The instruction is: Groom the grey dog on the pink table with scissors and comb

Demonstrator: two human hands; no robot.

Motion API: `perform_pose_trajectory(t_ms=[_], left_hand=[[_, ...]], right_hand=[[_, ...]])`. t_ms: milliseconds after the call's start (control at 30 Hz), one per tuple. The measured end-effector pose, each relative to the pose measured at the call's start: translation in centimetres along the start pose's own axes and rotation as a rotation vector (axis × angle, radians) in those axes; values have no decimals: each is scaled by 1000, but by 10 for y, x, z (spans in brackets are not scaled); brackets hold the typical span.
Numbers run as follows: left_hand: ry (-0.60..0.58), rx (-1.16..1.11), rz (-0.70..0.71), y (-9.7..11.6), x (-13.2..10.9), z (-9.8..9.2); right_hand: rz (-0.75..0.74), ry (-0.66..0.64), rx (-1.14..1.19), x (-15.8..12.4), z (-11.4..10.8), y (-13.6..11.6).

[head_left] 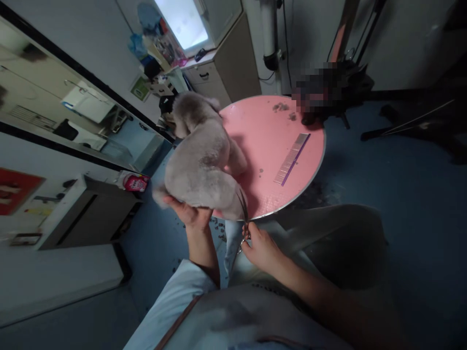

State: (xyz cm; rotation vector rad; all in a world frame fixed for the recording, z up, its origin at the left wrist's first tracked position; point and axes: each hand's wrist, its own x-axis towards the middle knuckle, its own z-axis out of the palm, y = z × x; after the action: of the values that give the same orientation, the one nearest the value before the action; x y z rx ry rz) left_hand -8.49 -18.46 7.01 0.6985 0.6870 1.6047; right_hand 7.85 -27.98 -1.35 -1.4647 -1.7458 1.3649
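A grey, short-clipped dog (200, 155) is on a round pink table (262, 126), its head toward the far left and its rear toward me. My left hand (191, 214) cups the dog's hindquarters from below, close to its tail; some of its fingers are hidden by the fur. In my right hand (264, 245) is a pair of scissors (245, 214), fingers closed round the handle rings. The blades point up along the dog's hind leg, lying against the fur and slightly apart. A metal comb (292, 159) with a purple spine rests on the table to the right.
Tufts of cut fur (280, 107) lie on the tabletop's far side and on the floor. Behind stands a cabinet (233, 58) with a lit screen (184, 24). A blurred dark shape (321, 90) is at the table's far right edge. A glass partition (73, 87) runs along the left.
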Motion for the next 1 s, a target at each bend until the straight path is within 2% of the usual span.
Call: perform_pose_trajectory(t_ms=[167, 333, 467, 567, 633, 800, 1000], left_hand=[[172, -67, -77, 14, 15, 11], [215, -49, -54, 12, 16, 6], [238, -66, -150, 15, 7, -1], [245, -56, -129, 18, 11, 4], [295, -36, -118, 18, 16, 11], [454, -80, -136, 1, 19, 20], [470, -127, 18, -21, 7, 23]], right_hand=[[-2, 63, 17, 1, 3, 2], [-7, 113, 55, -2, 4, 12], [0, 113, 90, -1, 4, 17], [-7, 92, 70, 0, 3, 14], [-19, 71, 47, 1, 2, 9], [-14, 57, -5, 2, -3, 0], [-33, 43, -48, 5, -8, -12]])
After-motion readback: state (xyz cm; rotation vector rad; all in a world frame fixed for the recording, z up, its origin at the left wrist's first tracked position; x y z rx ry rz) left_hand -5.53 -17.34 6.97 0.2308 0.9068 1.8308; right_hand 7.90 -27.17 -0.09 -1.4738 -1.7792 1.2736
